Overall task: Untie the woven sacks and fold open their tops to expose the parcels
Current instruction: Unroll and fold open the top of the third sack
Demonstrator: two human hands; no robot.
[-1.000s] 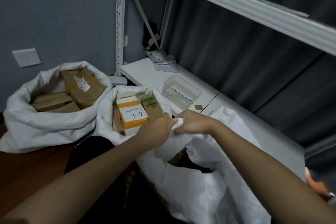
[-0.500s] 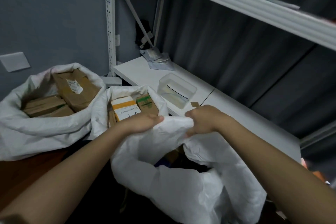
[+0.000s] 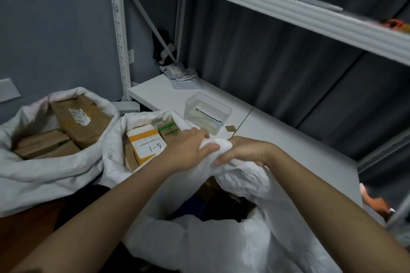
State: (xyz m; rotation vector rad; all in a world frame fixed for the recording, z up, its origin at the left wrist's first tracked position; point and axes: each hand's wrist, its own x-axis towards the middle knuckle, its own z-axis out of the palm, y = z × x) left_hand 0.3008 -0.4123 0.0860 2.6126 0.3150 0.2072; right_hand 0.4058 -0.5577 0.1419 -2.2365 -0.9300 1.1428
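The nearest woven sack (image 3: 233, 239) sits at the near right, just in front of the low white shelf (image 3: 288, 139); its mouth already gapes, with dark parcels dim inside. The fabric looks thin, crinkly and limp — light to lift, likely a little slick, and it holds a crease once folded; the sensible hold is the far rim, where the cloth bunches. Both hands are there: the left hand (image 3: 188, 150) and the right hand (image 3: 241, 150) lie close together, each with fingers curled round a wad of that rim, thumbs nearly meeting.

Half a second ago the hands were spread further apart along the rim, with the fabric stretched between them; now they have drawn in and gathered it into one thick roll — a judgement, but it reads as turning the top outward and down.

To the left, the middle sack (image 3: 115, 157) stands folded open, showing a yellow-and-white box marked 6-1 (image 3: 146, 146); the far-left sack (image 3: 44, 173) is open too, on brown cartons (image 3: 77, 119). A clear plastic tub (image 3: 208, 115) rests on the shelf beyond.
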